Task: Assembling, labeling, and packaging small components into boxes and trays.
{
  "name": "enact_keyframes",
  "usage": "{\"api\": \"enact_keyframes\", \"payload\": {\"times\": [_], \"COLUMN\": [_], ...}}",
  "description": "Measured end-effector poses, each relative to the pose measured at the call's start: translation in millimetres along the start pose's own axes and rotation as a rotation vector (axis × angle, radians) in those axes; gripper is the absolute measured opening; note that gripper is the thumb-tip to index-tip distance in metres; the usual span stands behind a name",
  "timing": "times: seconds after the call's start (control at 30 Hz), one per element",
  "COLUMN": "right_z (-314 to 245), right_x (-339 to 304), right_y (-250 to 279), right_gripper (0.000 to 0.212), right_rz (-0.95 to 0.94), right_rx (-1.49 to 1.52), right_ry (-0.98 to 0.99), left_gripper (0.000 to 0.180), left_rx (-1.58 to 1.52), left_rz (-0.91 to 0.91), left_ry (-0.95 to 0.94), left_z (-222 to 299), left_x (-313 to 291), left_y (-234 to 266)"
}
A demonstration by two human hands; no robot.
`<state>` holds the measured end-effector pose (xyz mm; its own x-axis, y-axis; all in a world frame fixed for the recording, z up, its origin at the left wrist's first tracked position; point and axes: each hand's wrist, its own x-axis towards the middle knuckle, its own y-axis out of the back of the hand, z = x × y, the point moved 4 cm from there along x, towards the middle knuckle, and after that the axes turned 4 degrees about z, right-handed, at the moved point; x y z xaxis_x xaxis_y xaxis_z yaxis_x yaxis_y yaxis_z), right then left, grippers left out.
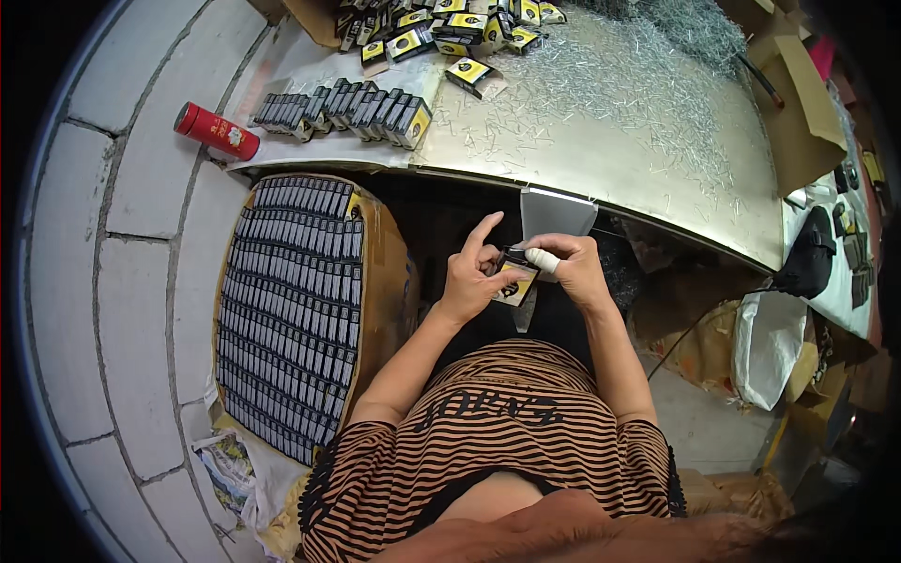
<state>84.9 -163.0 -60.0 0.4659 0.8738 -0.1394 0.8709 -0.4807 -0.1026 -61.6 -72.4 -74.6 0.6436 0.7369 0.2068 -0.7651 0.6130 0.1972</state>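
In front of my body, a small black-and-yellow cardboard box is held between both hands. My left hand has its thumb across the box's face and other fingers curled behind, while the index finger points up and away. At the box's upper end, my right hand pinches with thumb and fingers; a white wrapping covers one of its digits. Whether the box's end flap is folded in cannot be made out. Just beyond my hands, a grey metal chute hangs from the table edge.
A metal-topped table carries scattered small metal pins, loose small boxes and a row of boxes. A red cylinder lies by the wall. On my left, a large carton is packed with rows of boxes. A white sack is at right.
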Motion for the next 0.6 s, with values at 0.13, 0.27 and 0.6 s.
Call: {"api": "enact_keyframes", "payload": {"times": [0.13,0.27,0.6], "right_z": [-8.3,-11.6,-28.7], "right_x": [1.0,16.1,63.4], "right_y": [3.3,8.9,-17.0], "right_gripper": [0.013,0.015,0.030], "right_rz": [0.019,0.015,-0.014], "right_rx": [0.013,0.014,-0.024], "right_ry": [-0.077,-0.003,0.216], "left_gripper": [0.078,0.071,0.020], "left_rx": [0.005,0.005,-0.370], "left_rz": [-0.066,-0.023,0.133], "left_ry": [-0.001,-0.043,-0.015], "left_z": [5.0,19.1,15.6], "left_x": [13.3,29.7,87.6], "left_y": [-2.7,-6.0,11.2]}}
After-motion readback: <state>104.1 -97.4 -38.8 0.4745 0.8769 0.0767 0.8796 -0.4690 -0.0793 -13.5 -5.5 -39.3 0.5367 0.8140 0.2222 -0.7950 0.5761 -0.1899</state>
